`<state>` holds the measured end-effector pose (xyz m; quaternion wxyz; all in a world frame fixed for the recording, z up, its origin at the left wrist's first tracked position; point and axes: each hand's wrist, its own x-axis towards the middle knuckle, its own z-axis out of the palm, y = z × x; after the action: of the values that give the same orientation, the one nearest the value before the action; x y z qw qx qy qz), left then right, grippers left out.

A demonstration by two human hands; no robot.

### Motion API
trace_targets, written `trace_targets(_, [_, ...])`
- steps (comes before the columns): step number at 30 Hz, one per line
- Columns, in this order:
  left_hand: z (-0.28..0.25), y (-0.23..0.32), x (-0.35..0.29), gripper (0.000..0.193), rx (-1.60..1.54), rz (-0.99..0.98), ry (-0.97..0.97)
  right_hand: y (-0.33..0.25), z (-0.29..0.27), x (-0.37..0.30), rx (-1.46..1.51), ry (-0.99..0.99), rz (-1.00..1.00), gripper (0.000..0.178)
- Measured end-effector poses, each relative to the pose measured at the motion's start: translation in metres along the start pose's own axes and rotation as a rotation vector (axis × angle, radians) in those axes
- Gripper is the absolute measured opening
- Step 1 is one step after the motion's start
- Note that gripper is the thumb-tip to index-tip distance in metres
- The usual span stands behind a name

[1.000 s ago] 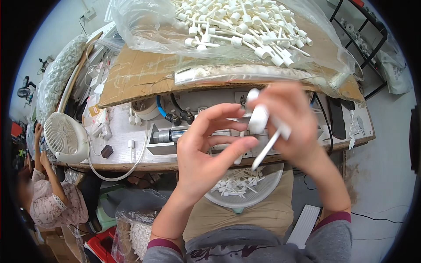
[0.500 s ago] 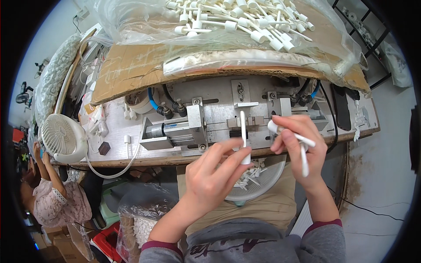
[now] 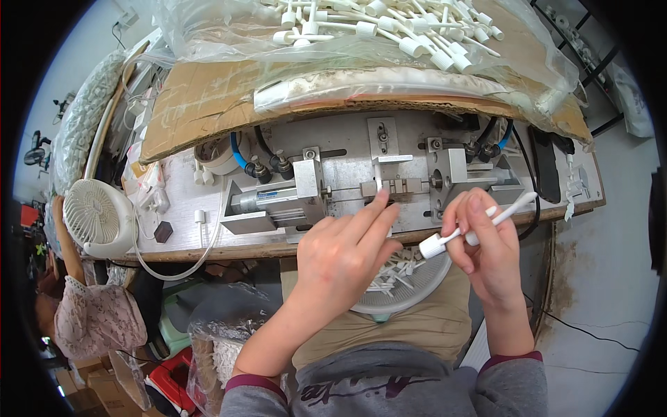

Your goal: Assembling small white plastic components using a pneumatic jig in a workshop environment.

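My left hand [image 3: 340,254] reaches over the middle of a metal bench fixture [image 3: 399,186]. Its fingers are stretched forward, with the thumb apart from them. The index fingertip meets a slim white stem [image 3: 378,174] standing at the fixture; whatever is below the stem is hidden by the fingers. Off to the right, my right hand [image 3: 490,254] is closed around two white capped applicators. One has its ribbed cap [image 3: 432,246] toward the left, and the other's paddle-like stem [image 3: 515,208] sticks out to the upper right.
Metal cylinders [image 3: 271,201] flank the fixture. Above it, a cardboard sheet [image 3: 201,97] carries plastic film and a heap of white capped applicators [image 3: 417,28]. A bowl of small white parts [image 3: 417,295] rests on my lap. A white fan [image 3: 101,217] stands left; another person [image 3: 97,316] sits beyond.
My left hand has brought its white applicator forward to the fixture, and the fingers have straightened. My right hand has turned its applicators, so one cap now points left and one stem upper right.
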<state>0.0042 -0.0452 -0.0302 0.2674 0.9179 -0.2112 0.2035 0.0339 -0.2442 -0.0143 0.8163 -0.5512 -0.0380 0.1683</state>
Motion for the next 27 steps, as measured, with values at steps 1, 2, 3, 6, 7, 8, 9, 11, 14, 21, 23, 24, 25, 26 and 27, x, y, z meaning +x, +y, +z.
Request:
trace_targets(1, [-0.001,0.004,-0.001,0.034,-0.134,0.019,0.061,0.001,0.003,0.0,0.017,-0.03,0.043,0.027])
trace_targets(2, [-0.002,0.008,-0.002,0.035,-0.267,0.038,0.122,0.002,0.007,0.0,0.033,-0.059,0.086,0.027])
trace_targets(3, [-0.004,0.01,-0.005,0.036,-0.3,0.072,0.106,0.004,0.01,-0.001,0.049,-0.081,0.131,0.026])
trace_targets(6, [-0.014,0.014,-0.01,0.037,-0.415,0.095,0.069,-0.001,0.026,-0.002,0.024,0.048,0.075,0.023])
trace_targets(7, [-0.015,0.014,-0.011,0.037,-0.379,0.068,0.072,-0.001,0.028,-0.001,0.018,0.088,0.058,0.025])
trace_targets(8, [-0.016,0.015,-0.013,0.037,-0.344,0.041,0.073,0.004,0.025,-0.001,-0.114,0.153,-0.051,0.029])
trace_targets(9, [-0.017,0.015,-0.014,0.036,-0.309,0.017,0.077,0.009,0.011,-0.001,-0.278,0.09,-0.172,0.029])
trace_targets(11, [-0.008,0.005,-0.019,0.035,-0.178,0.015,0.128,0.007,0.0,-0.008,-0.423,0.019,-0.216,0.026])
trace_targets(14, [0.004,-0.005,-0.016,0.029,0.045,0.036,0.072,0.017,-0.01,-0.005,-0.054,-0.111,-0.138,0.028])
trace_targets(21, [0.001,-0.006,0.001,0.027,0.232,0.083,-0.037,0.0,0.008,-0.012,-0.177,0.01,-0.225,0.03])
trace_targets(23, [0.001,-0.004,0.0,0.027,0.246,0.066,-0.056,0.004,0.01,-0.009,-0.441,0.066,-0.406,0.029])
trace_targets(24, [0.0,-0.005,0.0,0.028,0.222,0.068,-0.052,0.003,0.01,-0.009,-0.557,0.099,-0.469,0.029])
trace_targets(25, [-0.001,-0.007,-0.001,0.029,0.199,0.07,-0.048,0.002,0.008,-0.011,-0.636,0.125,-0.472,0.028])
trace_targets(26, [-0.002,-0.009,-0.001,0.03,0.176,0.072,-0.044,0.001,0.008,-0.012,-0.714,0.151,-0.474,0.027])
trace_targets(27, [-0.004,-0.007,0.0,0.031,0.09,0.08,0.018,0.001,0.009,-0.013,-0.617,0.128,-0.378,0.026])
